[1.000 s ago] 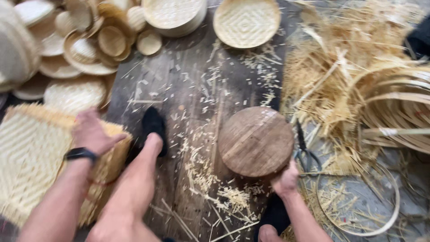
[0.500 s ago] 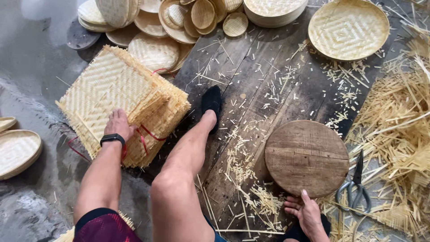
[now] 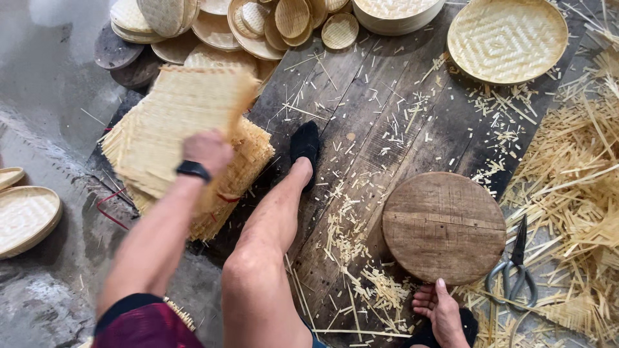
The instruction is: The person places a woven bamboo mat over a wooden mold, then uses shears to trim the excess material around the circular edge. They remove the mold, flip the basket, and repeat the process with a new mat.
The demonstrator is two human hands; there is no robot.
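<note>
Left hand: my left hand (image 3: 205, 151) has its grip closed on the edge of one woven bamboo mat (image 3: 177, 122); the mat is raised and tilted above the pile, so I think I am taking it off the top.
Mat pile: the stack of woven mats (image 3: 238, 174) lies on the floor to my left, just beside my left leg (image 3: 274, 225), so I reach it without standing up. Red string (image 3: 109, 209) shows at its lower side; probably it bound the bundle.
Right hand: my right hand (image 3: 443, 310) rests low, near the edge of the round wooden block (image 3: 443, 227). It holds nothing; the fingers are loosely bent.
Block: it lies flat on the planks in front of me, I judge as a place for cutting.
Scissors: the scissors (image 3: 514, 265) lie just right of the block, near my right hand.
Surface: dark wooden planks (image 3: 380, 109) on the floor, covered with short bamboo cuttings; grey wet-looking concrete (image 3: 45, 96) at the left.
Room: finished round baskets (image 3: 258, 26) are piled at the top, one large flat tray (image 3: 508, 40) at the top right, loose bamboo strips (image 3: 574, 167) heaped at the right, two more trays (image 3: 26, 216) at the far left.
</note>
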